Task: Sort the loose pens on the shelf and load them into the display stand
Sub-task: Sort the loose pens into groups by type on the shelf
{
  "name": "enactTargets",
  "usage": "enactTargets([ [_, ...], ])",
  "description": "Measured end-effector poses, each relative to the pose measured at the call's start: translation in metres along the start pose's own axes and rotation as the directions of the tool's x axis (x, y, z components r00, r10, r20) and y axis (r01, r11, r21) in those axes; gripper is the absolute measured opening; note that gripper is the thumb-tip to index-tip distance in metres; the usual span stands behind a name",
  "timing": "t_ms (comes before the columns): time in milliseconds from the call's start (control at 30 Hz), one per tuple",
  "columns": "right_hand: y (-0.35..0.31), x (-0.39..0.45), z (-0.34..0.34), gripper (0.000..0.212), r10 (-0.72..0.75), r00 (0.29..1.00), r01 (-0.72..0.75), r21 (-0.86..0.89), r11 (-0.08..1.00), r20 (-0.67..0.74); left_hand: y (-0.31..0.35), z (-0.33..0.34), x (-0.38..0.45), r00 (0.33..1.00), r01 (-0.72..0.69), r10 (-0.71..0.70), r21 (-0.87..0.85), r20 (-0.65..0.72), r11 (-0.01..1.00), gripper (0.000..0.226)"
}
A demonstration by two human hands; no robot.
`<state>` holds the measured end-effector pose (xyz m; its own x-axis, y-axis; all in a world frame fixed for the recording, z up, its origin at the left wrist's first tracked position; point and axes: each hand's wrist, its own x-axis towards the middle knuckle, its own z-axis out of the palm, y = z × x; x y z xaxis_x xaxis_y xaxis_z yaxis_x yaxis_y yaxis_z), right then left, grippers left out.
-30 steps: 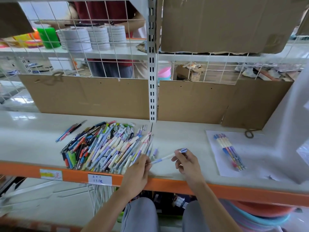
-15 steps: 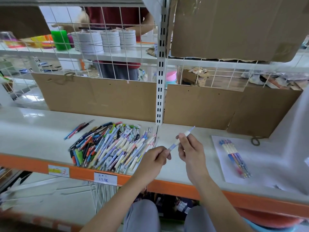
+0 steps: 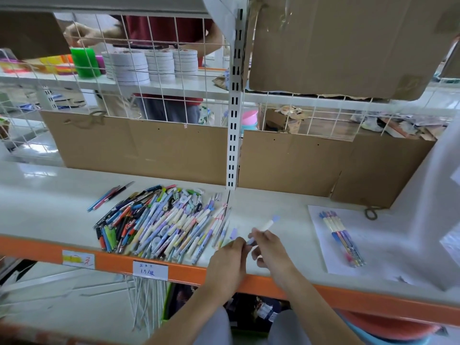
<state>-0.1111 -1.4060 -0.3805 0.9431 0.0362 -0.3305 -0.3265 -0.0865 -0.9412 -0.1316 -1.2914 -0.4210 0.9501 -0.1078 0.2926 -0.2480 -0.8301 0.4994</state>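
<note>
Here both hands (image 3: 251,247) pinch a pen (image 3: 263,226) beside the pile (image 3: 161,222).

Your heap of mixed plastic pens (image 3: 159,220) lies at the white shelf's (image 3: 44,207) front edge. The row of sorted pens (image 3: 342,239) rests on the white paper sheet (image 3: 321,245) toward its right end.

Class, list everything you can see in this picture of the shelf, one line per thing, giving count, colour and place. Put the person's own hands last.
Heap of loose plastic pens: many, mixed colours, shelf left of centre.
Separate slim pens: a few, blue, red and dark, left of the heap.
Row of sorted pens: several, pastel and blue, on the white paper sheet, right.
White pen with lilac cap: one, held above the shelf.
Brown cardboard panels: several, behind the shelf and above right.
White tape rolls: three stacks, upper shelf behind the wire grid.
Green cylinder: one, left of the rolls.
Left hand: pinches the pen's lower end.
Right hand: grips the pen's barrel.
</note>
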Motion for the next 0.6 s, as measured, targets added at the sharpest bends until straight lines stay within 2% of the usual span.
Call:
enactTargets([
  [67,-0.003,-0.001,-0.002,0.017,-0.020,0.998,0.023,-0.064,0.998,0.053,-0.004,0.002,0.003,1.000,-0.028,0.027,-0.037,-0.014,0.999,0.030],
  [167,-0.010,0.008,-0.020,0.013,-0.120,0.993,0.120,-0.068,0.990,0.002,-0.017,0.001,0.007,0.995,-0.095,0.095,-0.023,-0.024,0.995,0.025],
  [200,-0.012,0.013,-0.029,0.015,-0.153,0.988,0.146,-0.144,0.979,-0.036,-0.023,0.000,0.008,0.993,-0.112,0.112,-0.013,-0.027,0.994,0.022],
  [267,-0.010,0.025,-0.051,0.023,-0.222,0.969,0.155,-0.431,0.889,-0.108,-0.037,-0.002,0.008,0.987,-0.155,0.157,0.060,-0.030,0.986,0.013],
  [333,-0.004,0.034,-0.074,0.023,-0.254,0.952,0.087,-0.639,0.764,-0.173,-0.050,-0.005,0.009,0.987,-0.142,0.149,0.108,-0.061,0.984,0.010],
  [400,0.001,0.039,-0.095,0.022,-0.249,0.937,0.007,-0.703,0.711,-0.243,-0.059,-0.008,0.009,0.988,-0.110,0.121,0.116,-0.091,0.987,0.011],
  [467,0.007,0.043,-0.113,0.026,-0.252,0.922,-0.083,-0.787,0.611,-0.293,-0.066,-0.007,0.007,0.990,-0.087,0.095,0.079,-0.101,0.993,0.018],
  [600,0.016,0.054,-0.141,0.031,-0.267,0.907,-0.182,-0.875,0.448,-0.325,-0.069,-0.006,0.004,0.997,-0.009,0.011,0.022,-0.076,1.000,0.011],
])
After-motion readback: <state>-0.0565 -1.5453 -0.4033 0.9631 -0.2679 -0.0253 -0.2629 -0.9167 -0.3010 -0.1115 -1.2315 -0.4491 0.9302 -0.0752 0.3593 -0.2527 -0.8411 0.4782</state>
